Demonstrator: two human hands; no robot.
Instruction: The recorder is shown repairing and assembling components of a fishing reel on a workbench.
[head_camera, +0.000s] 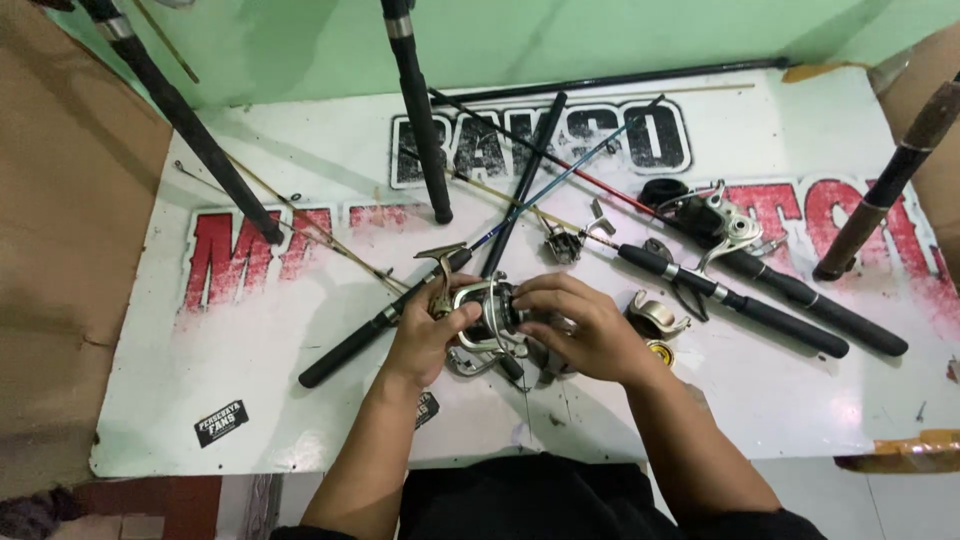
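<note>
Here both hands close on a silver spinning reel (487, 310): left hand (428, 338) grips its left side, right hand (580, 328) its right. Another reel (722, 222) lies far right.

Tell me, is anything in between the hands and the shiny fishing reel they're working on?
No, nothing visible. The left hand and the right hand both already grip the silver spinning reel directly, above the white board. The black rods lie beside them, not between.

Silver spinning reel (487, 310) gripped between my two hands, near centre of the table, lying sideways, bail wire looped beneath, handle sticking out far-left.
</note>
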